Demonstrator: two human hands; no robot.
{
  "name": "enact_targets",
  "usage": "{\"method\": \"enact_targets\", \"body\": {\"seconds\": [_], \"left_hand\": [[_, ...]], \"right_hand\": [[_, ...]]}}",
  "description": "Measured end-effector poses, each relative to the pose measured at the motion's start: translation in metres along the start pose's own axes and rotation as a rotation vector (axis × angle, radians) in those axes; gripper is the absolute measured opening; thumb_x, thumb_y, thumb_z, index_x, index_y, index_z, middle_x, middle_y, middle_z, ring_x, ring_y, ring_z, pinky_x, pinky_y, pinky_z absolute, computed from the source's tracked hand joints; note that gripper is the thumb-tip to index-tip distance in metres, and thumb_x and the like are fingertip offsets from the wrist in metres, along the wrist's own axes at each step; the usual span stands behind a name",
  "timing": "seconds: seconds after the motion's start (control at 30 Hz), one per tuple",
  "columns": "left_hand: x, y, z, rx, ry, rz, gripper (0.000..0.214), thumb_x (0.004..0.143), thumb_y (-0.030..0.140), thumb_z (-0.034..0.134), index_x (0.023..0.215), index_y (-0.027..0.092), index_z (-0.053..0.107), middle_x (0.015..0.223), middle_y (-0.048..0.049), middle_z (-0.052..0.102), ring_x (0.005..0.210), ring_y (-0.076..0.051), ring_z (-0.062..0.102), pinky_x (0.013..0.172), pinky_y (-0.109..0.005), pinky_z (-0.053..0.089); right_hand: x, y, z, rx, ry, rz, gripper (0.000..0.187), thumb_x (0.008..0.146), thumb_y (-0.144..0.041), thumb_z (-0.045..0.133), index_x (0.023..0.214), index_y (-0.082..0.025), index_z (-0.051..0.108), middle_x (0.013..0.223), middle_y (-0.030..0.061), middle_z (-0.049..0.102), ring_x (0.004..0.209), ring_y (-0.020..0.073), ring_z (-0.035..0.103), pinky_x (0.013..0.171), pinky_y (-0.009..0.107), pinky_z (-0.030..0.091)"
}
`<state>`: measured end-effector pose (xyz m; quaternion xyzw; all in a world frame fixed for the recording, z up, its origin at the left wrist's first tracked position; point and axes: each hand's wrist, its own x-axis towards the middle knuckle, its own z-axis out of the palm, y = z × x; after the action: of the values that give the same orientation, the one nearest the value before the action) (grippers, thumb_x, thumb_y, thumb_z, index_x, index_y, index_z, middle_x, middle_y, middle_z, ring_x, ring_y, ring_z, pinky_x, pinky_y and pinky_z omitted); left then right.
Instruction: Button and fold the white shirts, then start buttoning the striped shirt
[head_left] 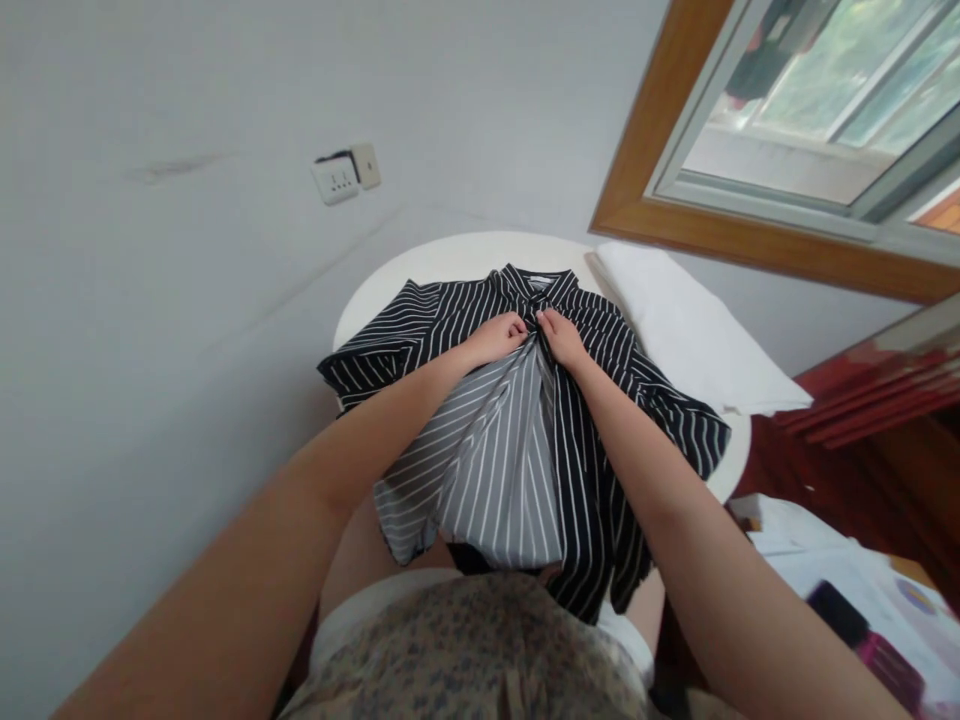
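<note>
A black shirt with white stripes (pixel 465 310) lies spread on a round white table (pixel 405 262), its collar toward the wall and its sleeves out to both sides. Below my hands the front parts, showing the grey striped inside, and the hem hangs over the near edge toward my lap. My left hand (pixel 501 336) is closed on one front edge of the shirt just under the collar. Close beside it, my right hand (pixel 561 338) pinches the other front edge. The fingertips hide whatever button or cloth lies between them.
Folded white cloth (pixel 682 310) lies on the table's right side. A wall socket (pixel 335 180) is on the wall behind. At the lower right are papers (pixel 802 550) and a dark and pink object (pixel 862 630). A wood-framed window (pixel 787 250) fills the upper right.
</note>
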<state>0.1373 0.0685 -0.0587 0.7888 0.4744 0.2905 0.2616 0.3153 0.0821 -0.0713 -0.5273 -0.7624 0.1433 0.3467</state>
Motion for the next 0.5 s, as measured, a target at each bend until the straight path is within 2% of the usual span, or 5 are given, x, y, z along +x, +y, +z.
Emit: {"method": "enact_targets", "body": {"seconds": [0.17, 0.23, 0.33, 0.4, 0.5], "left_hand": [[-0.026, 0.002, -0.043, 0.062, -0.259, -0.026, 0.022, 0.083, 0.036, 0.053, 0.084, 0.018, 0.065, 0.079, -0.0020, 0.067, 0.071, -0.015, 0.058, 0.067, -0.024, 0.041], [-0.036, 0.005, -0.054, 0.110, -0.309, -0.028, 0.021, 0.080, 0.037, 0.056, 0.080, 0.018, 0.066, 0.075, -0.0019, 0.066, 0.068, -0.016, 0.057, 0.066, -0.024, 0.040], [-0.046, 0.013, -0.055, 0.148, -0.189, -0.028, 0.017, 0.076, 0.028, 0.062, 0.089, 0.018, 0.066, 0.088, -0.0039, 0.068, 0.079, -0.019, 0.059, 0.073, -0.026, 0.042], [-0.049, 0.021, -0.048, 0.139, -0.085, -0.013, 0.026, 0.076, 0.022, 0.061, 0.101, 0.018, 0.065, 0.101, -0.0055, 0.067, 0.090, -0.020, 0.060, 0.082, -0.028, 0.043], [-0.054, 0.037, -0.030, 0.163, -0.044, 0.060, 0.030, 0.079, 0.015, 0.054, 0.108, 0.017, 0.063, 0.109, -0.0079, 0.064, 0.099, -0.021, 0.058, 0.092, -0.031, 0.042]], "right_hand": [[0.021, 0.008, 0.005, 0.013, 0.014, 0.031, 0.033, 0.097, -0.039, 0.040, 0.068, -0.023, 0.043, 0.074, 0.0014, 0.056, 0.078, 0.0194, 0.053, 0.078, 0.028, 0.036], [0.028, 0.009, 0.005, 0.019, 0.026, 0.047, 0.031, 0.097, -0.036, 0.042, 0.069, -0.023, 0.042, 0.074, 0.0012, 0.056, 0.076, 0.0188, 0.052, 0.077, 0.028, 0.035], [0.036, 0.008, 0.000, 0.045, 0.056, 0.105, 0.027, 0.098, -0.033, 0.041, 0.073, -0.022, 0.043, 0.075, 0.0017, 0.056, 0.074, 0.0165, 0.050, 0.075, 0.028, 0.033], [0.035, 0.007, -0.006, 0.063, 0.050, 0.138, 0.026, 0.099, -0.034, 0.038, 0.078, -0.020, 0.046, 0.078, 0.0030, 0.057, 0.074, 0.0147, 0.049, 0.075, 0.028, 0.032], [0.020, 0.005, -0.024, 0.093, -0.014, 0.128, 0.033, 0.100, -0.038, 0.031, 0.087, -0.017, 0.053, 0.084, 0.0057, 0.060, 0.077, 0.0131, 0.051, 0.076, 0.029, 0.034]]}}
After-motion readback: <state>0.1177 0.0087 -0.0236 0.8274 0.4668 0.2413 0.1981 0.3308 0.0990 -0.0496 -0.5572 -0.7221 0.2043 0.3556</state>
